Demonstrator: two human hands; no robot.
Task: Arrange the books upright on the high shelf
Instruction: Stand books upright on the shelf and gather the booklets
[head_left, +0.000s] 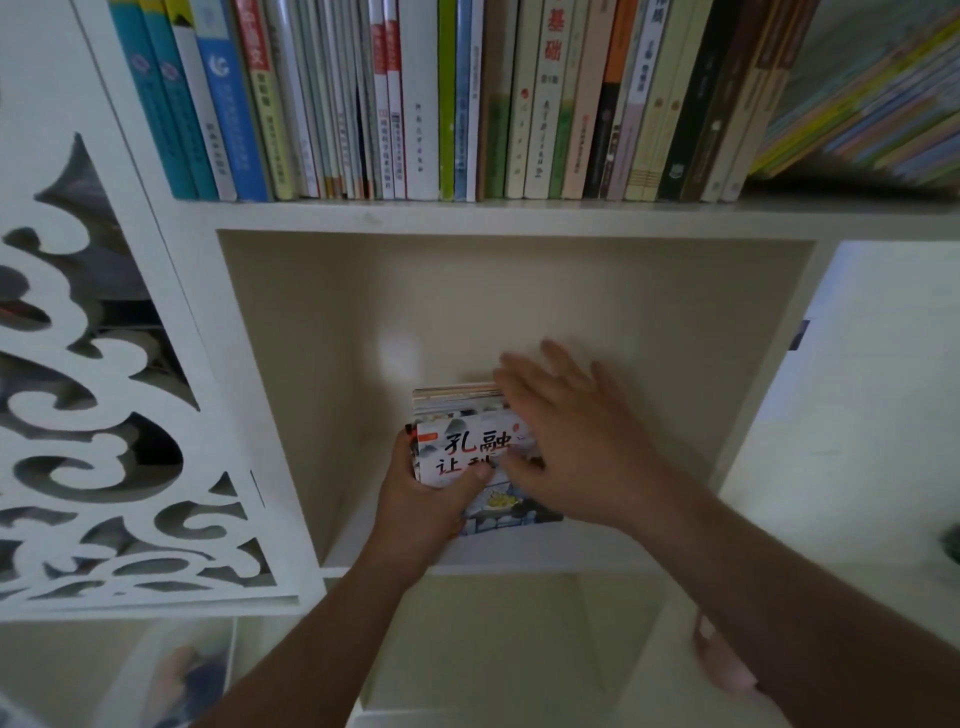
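The stack of thin books (470, 447) lies flat in the open cubby (291, 364), close to its front edge and left of centre, below the high shelf (467, 213) where a row of books (441, 98) already stands upright. The left hand (421, 493) grips the stack's near left corner, thumb curled over the top cover; the right hand (571, 441) lies over its right side with fingers spread and straight. The likely risk is slippage: glossy thin covers could fan apart and slide out if lifted from one corner only.
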